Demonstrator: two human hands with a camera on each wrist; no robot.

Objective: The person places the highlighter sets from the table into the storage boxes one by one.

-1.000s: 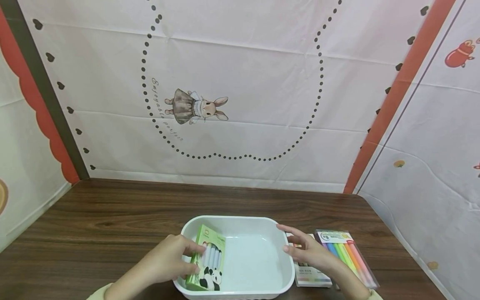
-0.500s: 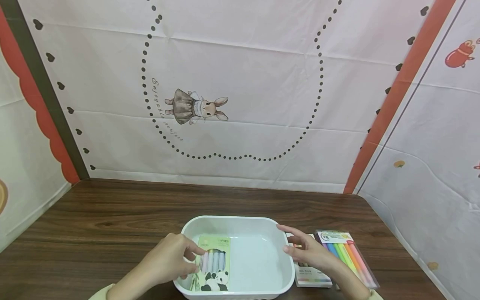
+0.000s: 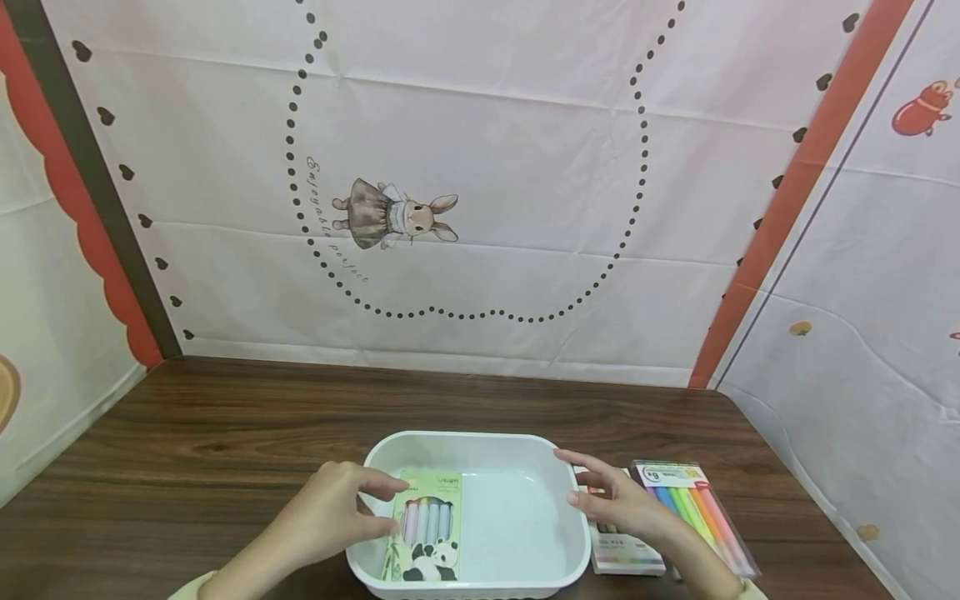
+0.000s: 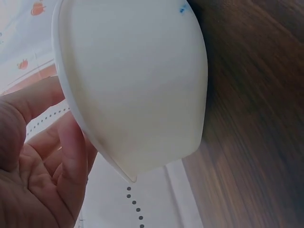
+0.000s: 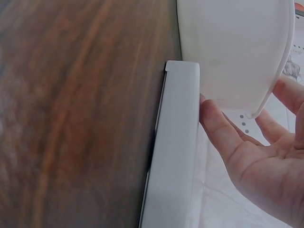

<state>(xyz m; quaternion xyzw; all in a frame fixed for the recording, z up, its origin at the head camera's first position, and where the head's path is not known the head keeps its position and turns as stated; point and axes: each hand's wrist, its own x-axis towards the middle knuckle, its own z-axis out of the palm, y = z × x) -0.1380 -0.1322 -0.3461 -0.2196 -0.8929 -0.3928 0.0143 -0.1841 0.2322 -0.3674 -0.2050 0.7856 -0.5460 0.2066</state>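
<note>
A green panda-printed box of pens (image 3: 431, 533), with several pale barrels showing through its window, lies flat in the left part of a white plastic basin (image 3: 502, 521). My left hand (image 3: 333, 508) is over the basin's left rim, thumb and index finger spread apart beside the box and holding nothing. In the left wrist view, that hand's fingers (image 4: 71, 142) are close to the rim, outside the wall. At the opposite side, my right hand (image 3: 622, 504) rests loosely curved fingertips on the right rim. A white box (image 5: 175, 142) stands just below that hand in the right wrist view.
Right of the basin, the white box lies on the table, partly covered by the right hand. A clear pack of colourful pens (image 3: 697, 508) lies beyond it. The dark wooden table (image 3: 247, 433) ends at a printed cloth backdrop (image 3: 480, 167).
The panda box, tilted against the basin's left side in my left hand, has dropped flat onto the basin floor. My left hand has let go and opened wider. The right hand has stayed put.
</note>
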